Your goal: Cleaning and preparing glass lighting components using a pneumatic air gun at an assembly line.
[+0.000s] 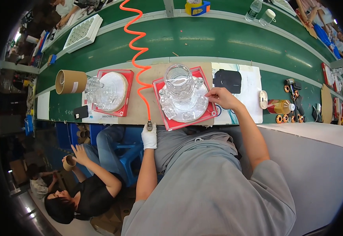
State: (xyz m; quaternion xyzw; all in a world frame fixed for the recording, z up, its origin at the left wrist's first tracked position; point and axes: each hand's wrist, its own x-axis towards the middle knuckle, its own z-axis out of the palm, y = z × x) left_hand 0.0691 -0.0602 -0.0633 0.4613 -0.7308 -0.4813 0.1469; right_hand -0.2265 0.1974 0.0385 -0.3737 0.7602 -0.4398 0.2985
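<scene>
My left hand (149, 138), in a white glove, is closed round the metal end fitting (150, 126) of an orange coiled air hose (144, 98) at the table's front edge. My right hand (222, 97) is bare. Its fingertips are pinched at a small clear glass piece (203, 103) on the right side of a round white turntable (189, 94). Several such glass pieces stand in a ring on the turntable, and a larger clear glass jar (178, 80) rises behind them. Under the turntable lies a red square tray (174, 125), slightly turned.
Left of the hose, a second red tray (129, 80) bears another white disc with glassware. Beside it lies a cardboard tube (77, 82). A black pouch (227, 80), a white case (263, 100) and a drink bottle (279, 106) are at right. A seated co-worker (96, 188) holds a cardboard ring.
</scene>
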